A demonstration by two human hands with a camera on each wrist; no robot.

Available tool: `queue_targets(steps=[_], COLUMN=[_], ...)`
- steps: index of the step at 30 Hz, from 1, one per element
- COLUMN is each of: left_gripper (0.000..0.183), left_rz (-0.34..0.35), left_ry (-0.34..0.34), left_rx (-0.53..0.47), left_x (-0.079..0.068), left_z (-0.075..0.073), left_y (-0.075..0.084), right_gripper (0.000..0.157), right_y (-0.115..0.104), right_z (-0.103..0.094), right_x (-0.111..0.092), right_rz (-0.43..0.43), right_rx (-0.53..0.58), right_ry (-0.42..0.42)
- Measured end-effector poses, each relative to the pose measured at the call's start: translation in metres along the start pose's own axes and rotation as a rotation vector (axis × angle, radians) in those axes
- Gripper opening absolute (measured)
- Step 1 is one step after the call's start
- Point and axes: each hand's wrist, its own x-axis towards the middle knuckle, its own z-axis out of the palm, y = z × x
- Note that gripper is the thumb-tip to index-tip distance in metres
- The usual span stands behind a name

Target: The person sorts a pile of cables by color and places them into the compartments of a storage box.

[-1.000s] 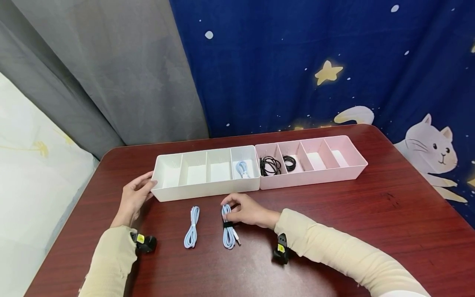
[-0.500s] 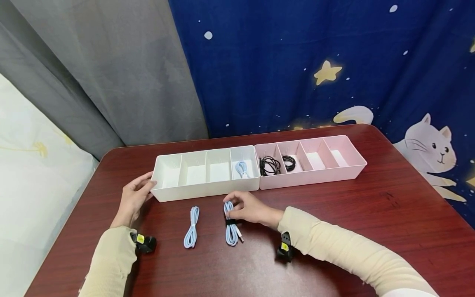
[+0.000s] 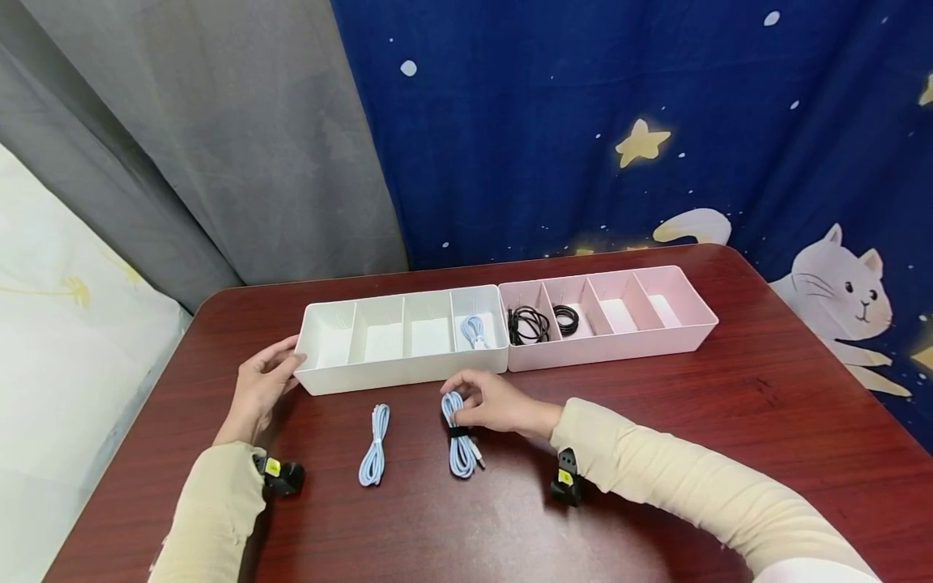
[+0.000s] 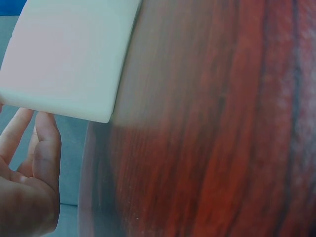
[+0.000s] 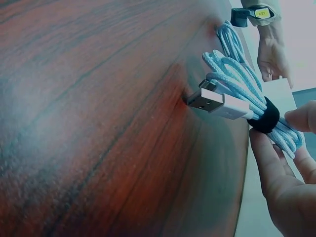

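Note:
In the head view my right hand [image 3: 498, 402] pinches a coiled light-blue USB cable [image 3: 462, 455] between thumb and fingers. A black strap [image 5: 266, 116] binds this cable, and its metal USB plug [image 5: 205, 100] points away from the palm in the right wrist view. My left hand [image 3: 264, 384] touches the left end of the white divided box [image 3: 408, 375]; the left wrist view has its fingers [image 4: 47, 143] fairly straight against the end wall, the thumb hidden there. Between the hands, a second coiled light-blue cable [image 3: 374, 445] lies on the table.
Against the white box's right end stands a pink divided box [image 3: 619, 350]. Two of its compartments hold a black cable [image 3: 530, 325] and a black coil [image 3: 566, 321]. Another light-blue cable [image 3: 474, 331] lies in the white box's rightmost compartment. Curtains hang behind the brown table [image 3: 656, 421].
My right hand has moved slightly away from me and to the right, carrying the pinched blue cable. The left hand stays at the white box's end.

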Motion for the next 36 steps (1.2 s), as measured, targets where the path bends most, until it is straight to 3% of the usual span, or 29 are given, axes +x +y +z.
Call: queue_targets(steps=[23, 36], left_gripper=[0.051, 0.051], left_rz=[-0.001, 0.037], left_ry=[-0.014, -0.019], left_rx=[-0.018, 0.063], left_x=[-0.002, 0.0], left_z=[-0.004, -0.003], left_y=[0.001, 0.003], right_gripper=[0.033, 0.033], right_y=[-0.025, -0.035], right_z=[-0.007, -0.012], right_x=[0.012, 0.016], right_rz=[-0.079, -0.101], right_rx=[-0.085, -0.107], right_ry=[-0.085, -0.054])
